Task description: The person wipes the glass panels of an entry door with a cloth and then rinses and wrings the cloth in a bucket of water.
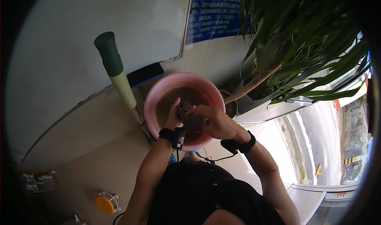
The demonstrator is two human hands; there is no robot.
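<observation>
Both my hands are over a round pink plastic basin (152,88) that holds murky brownish water (190,92). They hold a wet, dark grey cloth (192,122) between them, bunched up. My left hand (173,114) cups its left side, thumb pointing up. From the right, my right hand (218,122) grips it with bent fingers. What the cloth is exactly, I cannot tell. Black straps with small devices and cables are on both my wrists.
A green-handled pole (116,64) stands left of the basin, beside a black and blue whiteboard eraser (146,74) by a whiteboard (98,10). A potted plant with a thick stem (256,79) is at the right. Behind me on the left stands an orange-topped stool (104,204).
</observation>
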